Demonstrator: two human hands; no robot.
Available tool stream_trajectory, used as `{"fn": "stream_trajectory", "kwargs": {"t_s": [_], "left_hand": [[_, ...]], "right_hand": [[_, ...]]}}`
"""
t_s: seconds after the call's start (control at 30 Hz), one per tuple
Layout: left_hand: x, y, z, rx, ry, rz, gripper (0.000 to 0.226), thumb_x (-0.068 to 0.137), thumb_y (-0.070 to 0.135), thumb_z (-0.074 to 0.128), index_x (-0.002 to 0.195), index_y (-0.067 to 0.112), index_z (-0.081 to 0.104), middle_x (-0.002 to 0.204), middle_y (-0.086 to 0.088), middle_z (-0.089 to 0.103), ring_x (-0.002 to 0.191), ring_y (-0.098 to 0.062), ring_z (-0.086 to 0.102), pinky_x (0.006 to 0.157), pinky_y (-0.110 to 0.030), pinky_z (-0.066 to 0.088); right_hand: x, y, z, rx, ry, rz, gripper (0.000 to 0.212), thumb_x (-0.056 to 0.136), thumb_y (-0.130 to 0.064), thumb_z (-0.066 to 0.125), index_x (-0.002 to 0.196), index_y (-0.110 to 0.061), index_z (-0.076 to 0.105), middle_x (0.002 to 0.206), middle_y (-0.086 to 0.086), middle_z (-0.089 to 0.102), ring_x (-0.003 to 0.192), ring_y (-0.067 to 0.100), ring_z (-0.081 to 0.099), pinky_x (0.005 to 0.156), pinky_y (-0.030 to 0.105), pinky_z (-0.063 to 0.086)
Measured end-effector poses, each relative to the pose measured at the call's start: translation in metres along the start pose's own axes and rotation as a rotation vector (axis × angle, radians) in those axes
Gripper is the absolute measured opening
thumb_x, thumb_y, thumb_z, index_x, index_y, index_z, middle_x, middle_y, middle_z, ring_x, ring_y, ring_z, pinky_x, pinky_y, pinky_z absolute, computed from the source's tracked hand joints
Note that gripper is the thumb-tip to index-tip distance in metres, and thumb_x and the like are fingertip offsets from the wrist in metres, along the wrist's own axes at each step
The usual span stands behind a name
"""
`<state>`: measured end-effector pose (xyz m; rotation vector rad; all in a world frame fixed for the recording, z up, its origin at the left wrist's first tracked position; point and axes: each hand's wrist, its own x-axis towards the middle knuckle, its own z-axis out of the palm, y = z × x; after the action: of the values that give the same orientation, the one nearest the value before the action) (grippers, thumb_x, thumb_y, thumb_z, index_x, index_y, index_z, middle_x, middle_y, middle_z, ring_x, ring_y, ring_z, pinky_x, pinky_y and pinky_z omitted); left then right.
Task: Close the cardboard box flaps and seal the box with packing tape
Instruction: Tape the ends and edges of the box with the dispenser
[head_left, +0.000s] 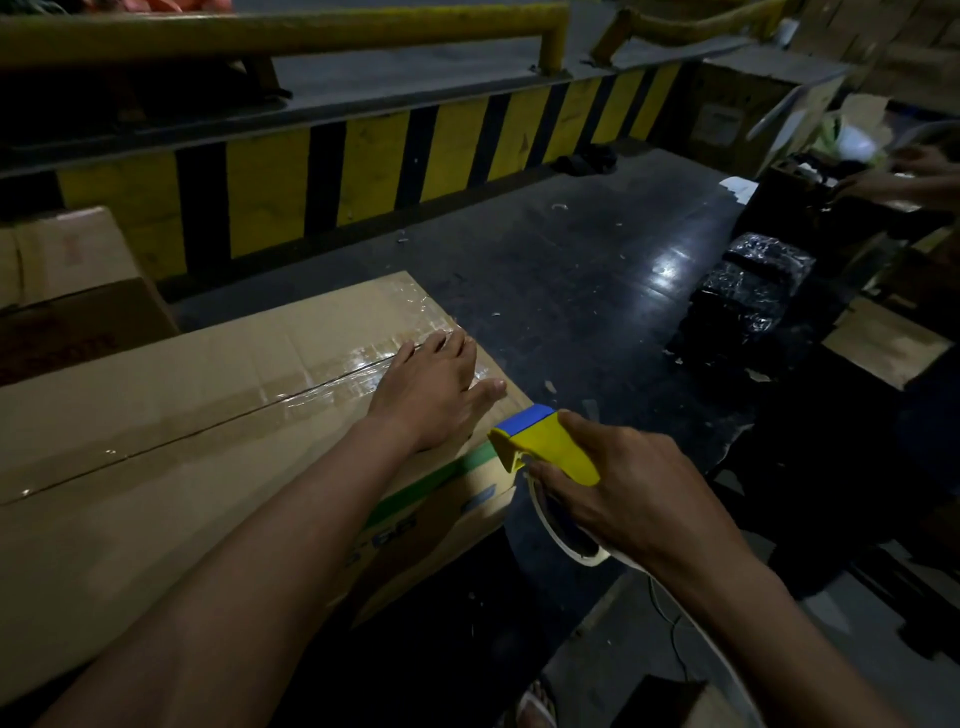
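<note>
A long cardboard box (156, 415) lies on the dark floor with its top flaps closed. Clear shiny tape (332, 384) runs along the centre seam toward the box's right end. My left hand (431, 389) rests flat on the top near that end, fingers spread over the tape. My right hand (618, 493) grips a yellow and blue tape dispenser (545, 441) with a whitish roll under it, held just off the box's right corner, beside the left hand. Whether tape still joins the dispenser to the box is unclear.
Another cardboard box (67, 275) stands at the left behind mine. A yellow and black striped barrier (363, 171) runs across the back. Black wrapped bundles (748, 301) lie on the floor at right, where another person's hand (914, 176) works among boxes. A sandalled foot (535, 706) shows below.
</note>
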<state>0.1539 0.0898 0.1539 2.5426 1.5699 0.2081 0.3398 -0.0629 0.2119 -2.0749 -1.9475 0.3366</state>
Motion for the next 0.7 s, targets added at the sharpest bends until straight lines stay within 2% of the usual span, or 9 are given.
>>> {"fn": "stream_trajectory", "kwargs": {"t_s": [0.17, 0.4, 0.6, 0.7], "left_hand": [[-0.001, 0.004, 0.001, 0.044, -0.022, -0.017, 0.096, 0.09, 0.079, 0.023, 0.158, 0.011, 0.02, 0.167, -0.005, 0.017, 0.153, -0.023, 0.012, 0.122, -0.05, 0.011], [0.002, 0.0, 0.004, 0.091, -0.004, -0.004, 0.1, 0.086, 0.082, 0.018, 0.156, 0.012, 0.025, 0.165, -0.005, 0.023, 0.152, -0.024, 0.017, 0.121, -0.052, 0.017], [0.001, 0.001, 0.001, 0.068, -0.026, -0.001, 0.103, 0.085, 0.085, 0.017, 0.158, 0.012, 0.021, 0.167, -0.006, 0.017, 0.153, -0.025, 0.012, 0.122, -0.052, 0.013], [0.001, 0.0, 0.003, 0.076, -0.026, -0.002, 0.105, 0.084, 0.086, 0.015, 0.158, 0.012, 0.02, 0.167, -0.006, 0.016, 0.154, -0.024, 0.011, 0.122, -0.052, 0.013]], "right_hand": [[0.004, 0.0, 0.0, -0.017, 0.008, -0.038, 0.073, 0.082, -0.077, 0.046, 0.142, -0.036, 0.048, 0.114, -0.005, 0.071, 0.102, 0.018, 0.065, 0.075, 0.035, 0.052], [-0.007, 0.009, -0.007, -0.017, 0.016, -0.057, 0.071, 0.083, -0.077, 0.047, 0.142, -0.037, 0.049, 0.117, -0.006, 0.07, 0.103, 0.016, 0.065, 0.072, 0.031, 0.047], [0.0, 0.016, 0.005, 0.023, -0.027, -0.011, 0.074, 0.081, -0.079, 0.047, 0.141, -0.036, 0.05, 0.116, -0.006, 0.071, 0.099, 0.016, 0.066, 0.073, 0.031, 0.05], [0.004, 0.014, 0.006, 0.009, -0.034, -0.01, 0.071, 0.079, -0.082, 0.045, 0.135, -0.038, 0.054, 0.103, -0.005, 0.073, 0.09, 0.016, 0.067, 0.067, 0.031, 0.049]]}}
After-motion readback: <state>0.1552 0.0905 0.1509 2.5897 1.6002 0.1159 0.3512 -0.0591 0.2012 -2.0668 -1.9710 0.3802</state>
